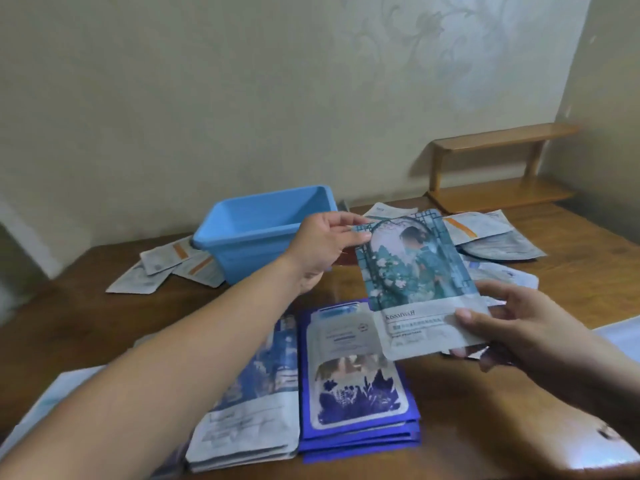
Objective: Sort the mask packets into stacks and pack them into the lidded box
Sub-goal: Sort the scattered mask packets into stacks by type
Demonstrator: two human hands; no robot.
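I hold a teal mask packet (415,268) with a garden picture above the table. My left hand (325,244) pinches its top left corner, and my right hand (512,323) grips its lower right edge. Below it lies a stack of blue-bordered packets (356,410), with a grey-and-blue stack (249,420) to its left, partly hidden by my left forearm. The blue box (256,233) stands open at the back, with no lid on it. Loose grey packets with orange stripes lie left of the box (173,265) and at the back right (485,230).
The wooden table (588,268) runs up to a papered wall. A small wooden shelf (498,168) sits at the back right corner. A white sheet (620,334) shows at the right edge, and a pale packet (45,403) lies at the front left.
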